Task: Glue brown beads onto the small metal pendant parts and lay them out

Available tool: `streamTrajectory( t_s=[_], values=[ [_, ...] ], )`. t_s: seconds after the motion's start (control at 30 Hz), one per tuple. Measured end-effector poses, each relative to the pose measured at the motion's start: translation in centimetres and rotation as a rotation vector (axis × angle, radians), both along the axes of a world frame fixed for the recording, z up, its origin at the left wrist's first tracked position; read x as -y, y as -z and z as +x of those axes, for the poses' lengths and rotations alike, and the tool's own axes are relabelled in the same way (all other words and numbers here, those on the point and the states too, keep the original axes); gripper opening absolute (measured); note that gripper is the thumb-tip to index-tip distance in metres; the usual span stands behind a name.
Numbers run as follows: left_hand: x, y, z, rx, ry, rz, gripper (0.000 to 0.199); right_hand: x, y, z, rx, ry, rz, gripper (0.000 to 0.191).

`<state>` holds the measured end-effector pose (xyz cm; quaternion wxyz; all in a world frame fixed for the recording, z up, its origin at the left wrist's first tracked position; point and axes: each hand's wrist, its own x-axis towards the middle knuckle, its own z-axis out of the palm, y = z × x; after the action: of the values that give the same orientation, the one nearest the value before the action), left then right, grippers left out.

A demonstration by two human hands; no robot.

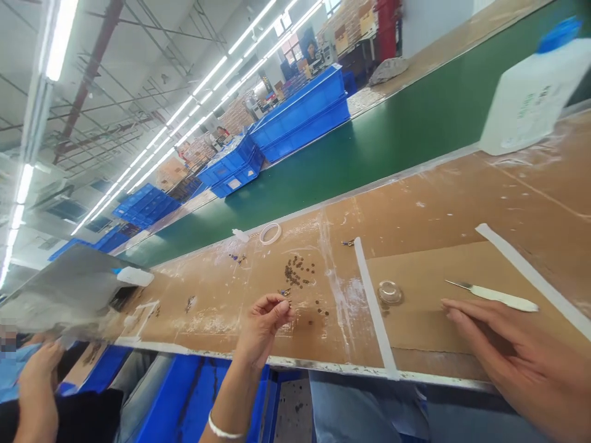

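My left hand (271,317) is over the bench, its thumb and index finger pinched together. Whatever they hold is too small to make out. Just beyond those fingertips shows a tiny blue-and-gold piece (284,292); I cannot tell whether they touch it. Several small dark round pieces (293,274) lie scattered behind this hand. My right hand (512,347) hovers at the cardboard sheet (425,332) with fingers stretched out, holding nothing visible. A thin-pointed tool with a white handle (505,299) lies just beyond it. A small clear glass dish (390,292) stands left of its fingertips.
A white jug with a blue cap (530,98) stands at the back right. The green conveyor belt (392,135) runs behind the bench, with blue crates (300,117) beyond. A tape roll (270,234) lies near the belt. Another person's hand (44,363) is at far left.
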<state>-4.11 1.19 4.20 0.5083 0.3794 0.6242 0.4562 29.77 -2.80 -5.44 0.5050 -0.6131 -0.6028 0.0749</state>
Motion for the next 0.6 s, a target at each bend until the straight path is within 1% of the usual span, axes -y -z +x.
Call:
streamTrajectory(
  t_s=[0.1,0.17,0.27,0.4,0.6],
  values=[
    [-0.2,0.1,3.7,0.123,0.028,-0.025,0.029,-0.2,-0.9,0.0,0.03,-0.042,0.129,0.02],
    [-0.5,0.2,5.8,0.161,0.037,-0.015,0.029,-0.4,-1.1,0.0,0.02,-0.043,0.168,0.015],
    [-1.1,0.4,8.0,0.165,0.067,-0.019,0.029,-0.6,-1.1,0.0,-0.004,-0.052,0.201,0.013],
    [-1.7,0.8,10.1,0.073,0.126,-0.012,0.029,-0.6,-1.2,0.0,-0.05,-0.07,0.203,0.017],
    [-2.3,1.2,12.9,-0.173,0.213,0.07,0.027,-0.6,-1.4,0.0,-0.101,-0.075,0.193,0.019]
  ],
)
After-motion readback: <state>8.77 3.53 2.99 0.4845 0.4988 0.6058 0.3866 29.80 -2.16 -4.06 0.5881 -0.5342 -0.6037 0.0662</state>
